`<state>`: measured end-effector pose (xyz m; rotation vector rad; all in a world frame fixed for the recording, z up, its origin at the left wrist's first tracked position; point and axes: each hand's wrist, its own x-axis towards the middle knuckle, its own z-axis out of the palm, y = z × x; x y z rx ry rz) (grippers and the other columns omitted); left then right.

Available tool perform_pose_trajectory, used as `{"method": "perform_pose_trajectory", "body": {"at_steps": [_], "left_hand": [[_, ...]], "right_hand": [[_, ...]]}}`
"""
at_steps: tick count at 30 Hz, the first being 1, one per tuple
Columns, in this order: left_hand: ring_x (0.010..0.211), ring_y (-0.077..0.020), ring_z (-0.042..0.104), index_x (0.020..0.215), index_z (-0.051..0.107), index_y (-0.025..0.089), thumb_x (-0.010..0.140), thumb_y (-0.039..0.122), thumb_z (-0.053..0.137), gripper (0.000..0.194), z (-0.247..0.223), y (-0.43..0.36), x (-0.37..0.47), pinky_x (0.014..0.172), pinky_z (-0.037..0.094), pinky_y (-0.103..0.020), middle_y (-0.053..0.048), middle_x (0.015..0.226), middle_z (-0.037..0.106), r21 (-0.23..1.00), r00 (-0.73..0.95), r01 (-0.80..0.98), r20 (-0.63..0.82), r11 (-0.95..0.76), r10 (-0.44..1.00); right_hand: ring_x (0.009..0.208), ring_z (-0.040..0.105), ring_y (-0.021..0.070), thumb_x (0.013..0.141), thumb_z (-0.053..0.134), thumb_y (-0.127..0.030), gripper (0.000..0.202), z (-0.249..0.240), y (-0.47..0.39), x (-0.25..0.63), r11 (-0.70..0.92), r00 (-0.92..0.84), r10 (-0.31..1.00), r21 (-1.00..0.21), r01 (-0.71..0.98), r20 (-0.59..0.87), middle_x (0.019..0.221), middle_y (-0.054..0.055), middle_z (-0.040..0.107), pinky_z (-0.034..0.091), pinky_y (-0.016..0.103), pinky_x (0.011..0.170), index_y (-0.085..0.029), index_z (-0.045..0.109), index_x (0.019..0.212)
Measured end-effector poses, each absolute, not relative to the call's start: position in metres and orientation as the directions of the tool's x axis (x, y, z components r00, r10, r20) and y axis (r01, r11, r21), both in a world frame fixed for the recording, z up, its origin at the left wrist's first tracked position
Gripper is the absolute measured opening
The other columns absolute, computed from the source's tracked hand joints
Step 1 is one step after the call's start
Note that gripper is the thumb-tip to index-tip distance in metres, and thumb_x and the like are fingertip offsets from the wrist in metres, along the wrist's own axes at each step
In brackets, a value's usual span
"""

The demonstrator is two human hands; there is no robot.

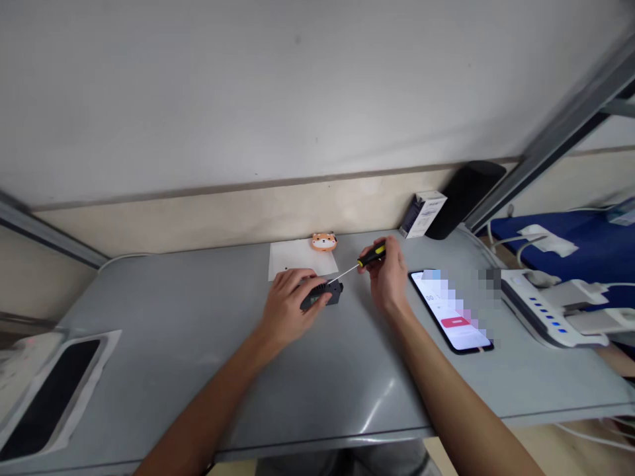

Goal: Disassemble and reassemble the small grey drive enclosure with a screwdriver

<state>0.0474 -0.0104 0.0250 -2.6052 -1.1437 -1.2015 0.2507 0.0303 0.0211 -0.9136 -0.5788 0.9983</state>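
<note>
- At the near edge of the white paper [292,255] on the grey desk [198,311] is a dark slotted device [335,291].
- The left hand [290,304] is closed around its left end, thumb on the near side.
- The right hand [388,279] grips a black-and-yellow screwdriver [373,254] by the handle, shaft slanting down to the device.

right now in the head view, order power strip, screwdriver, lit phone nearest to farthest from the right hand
1. Screwdriver, held in the right hand
2. Lit phone, right of that hand
3. Power strip, farther right, past the phone
</note>
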Motion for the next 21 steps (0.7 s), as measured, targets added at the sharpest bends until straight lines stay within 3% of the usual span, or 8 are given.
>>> {"method": "perform_pose_trajectory", "body": {"at_steps": [6,9,13,21], "left_hand": [[0.088,-0.0165,0.069,0.098,0.07,0.022,0.104,0.025,0.059,0.013,0.03,0.003,0.031,0.08,0.056,-0.031,-0.004,0.094,0.072,0.41,0.308,0.561,0.703,-0.719,0.641],[0.092,-0.0185,0.068,0.101,0.072,0.022,0.104,0.025,0.059,0.013,0.024,0.019,0.01,0.086,0.056,-0.035,-0.004,0.096,0.073,0.385,0.264,0.668,0.678,-0.637,0.686],[0.096,-0.0233,0.068,0.095,0.076,0.023,0.099,0.024,0.063,0.014,0.005,0.037,-0.016,0.089,0.056,-0.04,-0.006,0.096,0.073,0.328,0.244,0.825,0.527,-0.46,0.814],[0.108,-0.0253,0.065,0.1,0.079,0.023,0.099,0.027,0.061,0.018,-0.003,0.043,-0.029,0.1,0.054,-0.044,-0.008,0.111,0.072,0.296,0.316,0.854,0.36,-0.429,0.878]], "right_hand": [[0.055,0.065,0.0135,0.082,0.072,-0.069,0.048,0.023,0.027,0.244,0.267,0.428,0.903,-0.83,-0.49,0.038,0.067,-0.002,0.07,0.051,0.024,0.048,-0.024,0.059,0.087],[0.054,0.065,0.0131,0.079,0.075,-0.07,0.05,0.021,0.028,0.245,0.264,0.433,0.901,-0.818,-0.512,0.02,0.068,-0.002,0.071,0.052,0.024,0.048,-0.023,0.059,0.086],[0.05,0.063,0.0115,0.076,0.077,-0.07,0.052,0.016,0.03,0.249,0.213,0.414,0.91,-0.814,-0.54,-0.037,0.067,-0.002,0.072,0.052,0.023,0.048,-0.023,0.059,0.086],[0.049,0.061,0.0104,0.079,0.079,-0.059,0.041,0.019,0.031,0.26,0.115,0.352,0.92,-0.742,-0.661,-0.171,0.066,-0.003,0.069,0.051,0.022,0.046,-0.023,0.06,0.083]]}}
